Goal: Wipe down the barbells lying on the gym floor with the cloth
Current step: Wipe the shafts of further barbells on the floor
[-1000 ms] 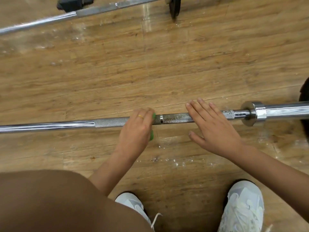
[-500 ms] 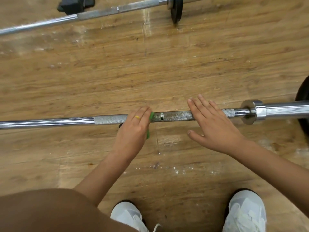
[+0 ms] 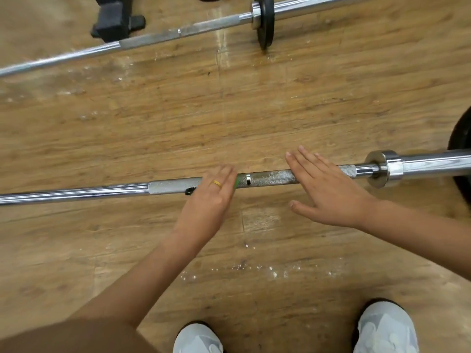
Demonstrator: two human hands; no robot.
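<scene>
- Barbell [image 3: 76,193] nearest the person lay across the wooden floor [image 3: 229,118], running from the left edge to the right, just beyond the toes of two white shoes [image 3: 384,329].
- Its rough grey middle part carried pale, speckled marks between the two hands.
- At the right end a chrome collar [image 3: 382,169] sat on the bar, with a black plate [image 3: 461,149] at the very edge of view.
- The left hand [image 3: 211,197] lay over the bar with its fingers bent across the top, holding the cloth [image 3: 236,180] against the metal.
- Only a thin green sliver of cloth peeked out at the right side of that hand; the rest was hidden beneath it.
- A gold ring [image 3: 217,183] showed on one finger; the hand was a little blurred.
- The right hand [image 3: 328,189] rested flat on the bar nearer the collar, fingers straight and close together, thumb spread wide towards the person, gripping nothing.
- The two hands sat near each other, with a short stretch of bare bar between them.
- A second barbell [image 3: 178,31] lay well apart on the far side, slanting up to the right, with a small black disc [image 3: 265,21] on it.
- A black block [image 3: 112,21] stood just behind that far bar.
- White specks [image 3: 275,272] dotted the floor between the shoes and the near bar.
</scene>
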